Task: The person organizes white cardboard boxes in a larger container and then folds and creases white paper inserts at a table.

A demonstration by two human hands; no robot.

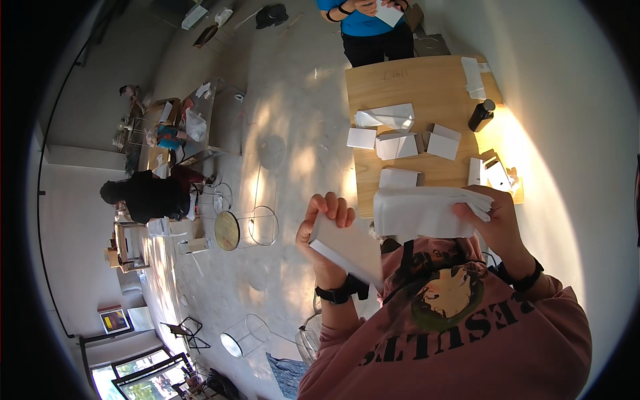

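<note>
A flat white box (348, 248) is in my left hand (327, 223), with the fingers wrapped over its top edge. The box is tilted, and its thin side faces up toward the left. My right hand (492, 217) pinches the gathered end of a white, limp sheet or sleeve (420, 211), possibly a bag. That piece stretches leftward in front of the table's near edge, apart from the box. Just beyond it a white box (398, 178) lies on the wooden table (393, 83).
More white boxes (443, 141) and a white plastic sleeve (387, 117) lie on the table. A dark bottle (481, 115) stands near its right edge. A person in blue (377, 30) works at the far end. Stools (227, 231) and another seated person (150, 197) are at left.
</note>
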